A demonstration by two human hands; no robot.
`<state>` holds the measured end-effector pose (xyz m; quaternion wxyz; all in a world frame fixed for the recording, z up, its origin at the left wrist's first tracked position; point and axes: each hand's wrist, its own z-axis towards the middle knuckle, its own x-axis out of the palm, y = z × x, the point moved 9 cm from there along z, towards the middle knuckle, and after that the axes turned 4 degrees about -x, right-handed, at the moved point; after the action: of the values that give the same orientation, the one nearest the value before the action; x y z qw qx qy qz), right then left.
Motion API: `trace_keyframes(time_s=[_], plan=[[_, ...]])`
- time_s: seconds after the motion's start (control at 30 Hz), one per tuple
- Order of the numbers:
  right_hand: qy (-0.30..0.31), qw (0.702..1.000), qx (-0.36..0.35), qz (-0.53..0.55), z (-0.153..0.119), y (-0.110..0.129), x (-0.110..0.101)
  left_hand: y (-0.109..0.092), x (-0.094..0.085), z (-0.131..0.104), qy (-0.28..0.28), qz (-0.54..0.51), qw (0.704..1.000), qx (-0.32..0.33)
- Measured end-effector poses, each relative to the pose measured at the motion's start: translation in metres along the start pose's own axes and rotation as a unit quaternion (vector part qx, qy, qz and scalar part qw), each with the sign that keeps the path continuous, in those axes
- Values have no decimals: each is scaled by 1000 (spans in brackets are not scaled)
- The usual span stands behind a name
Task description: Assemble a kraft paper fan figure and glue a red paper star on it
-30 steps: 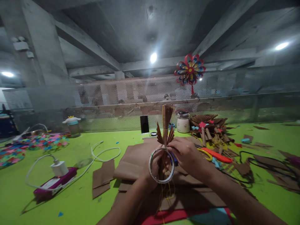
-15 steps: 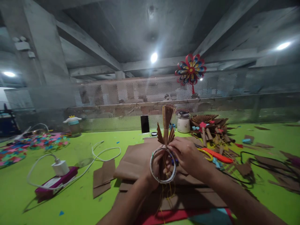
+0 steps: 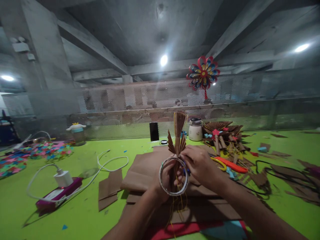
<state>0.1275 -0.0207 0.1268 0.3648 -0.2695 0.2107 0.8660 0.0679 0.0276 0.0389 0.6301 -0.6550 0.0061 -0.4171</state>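
Upright in the middle of the head view stands a pleated brown paper fan (image 3: 179, 124), with smaller pleated paper wings (image 3: 171, 144) on either side of its stem. My left hand (image 3: 165, 176) is closed around the lower part of this folded paper. A whitish ring (image 3: 160, 181), perhaps a roll of tape, hangs round the left hand's fingers or wrist; which one I cannot tell. My right hand (image 3: 200, 163) pinches at the stem just below the wings, its fingertips pressed together. Thin yellow thread (image 3: 172, 213) dangles below the left hand.
Large brown paper sheets (image 3: 140, 170) lie under my hands. To the right are an orange cutter (image 3: 233, 165), yellow-handled scissors (image 3: 220, 164) and a pile of folded paper fans (image 3: 220, 128). At left sit a purple power strip (image 3: 47, 203) with white cable, and colourful paper stars (image 3: 50, 150).
Both hands keep nearly the same grip on the paper fan. The whole view has shifted very slightly; nothing else visibly moved.
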Motion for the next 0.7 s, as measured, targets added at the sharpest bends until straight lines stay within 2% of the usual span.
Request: trace_keyframes(time_s=[0.13, 0.33, 0.7], plan=[[-13, 999, 1, 31, 0, 4, -1, -2, -4, 1, -21, -23, 999, 9], [-61, 998, 16, 27, -3, 5, -7, -5, -4, -3, -45, 9, 999, 30], [-62, 998, 9, 14, -2, 4, -6, -5, -12, 1, -61, 64, 995, 46]])
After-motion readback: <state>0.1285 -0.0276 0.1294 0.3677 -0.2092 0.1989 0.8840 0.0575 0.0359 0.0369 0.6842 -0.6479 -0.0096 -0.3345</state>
